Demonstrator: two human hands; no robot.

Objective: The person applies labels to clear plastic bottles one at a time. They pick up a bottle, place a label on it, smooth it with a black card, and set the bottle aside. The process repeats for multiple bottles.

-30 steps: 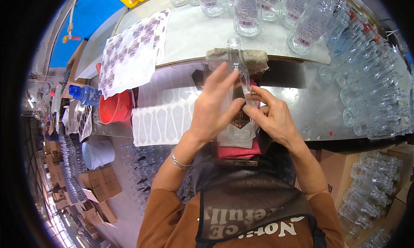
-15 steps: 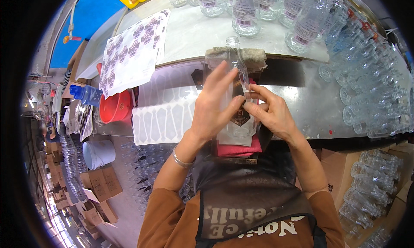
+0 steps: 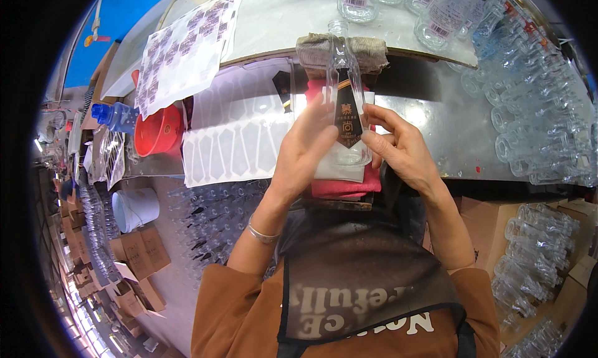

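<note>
A clear glass bottle (image 3: 358, 153) lies on its back in front of me, its neck pointing away and resting on a rolled beige cloth (image 3: 372, 49). On its upper side is a black tie-shaped label (image 3: 347, 102) with gold marks. Under its base are a white pad and a folded pink cloth (image 3: 346, 189). My left hand (image 3: 304, 147) is at the bottle's left side, thumb beside the label, its fingers smeared by motion. My right hand (image 3: 402, 147) curls its fingers and thumb against the bottle's right side.
Left of the bottle lies a backing sheet (image 3: 232, 149) with tie-shaped outlines. Further left are a printed label sheet (image 3: 187, 52), a red bucket (image 3: 157, 132) and a blue-capped plastic bottle (image 3: 115, 116). Labelled bottles (image 3: 358, 0) stand at the back; many bare bottles (image 3: 529, 133) lie at right.
My left hand has come down from above the bottle to its left side, uncovering the black label. The whole view has shifted slightly, with the bench appearing higher.
</note>
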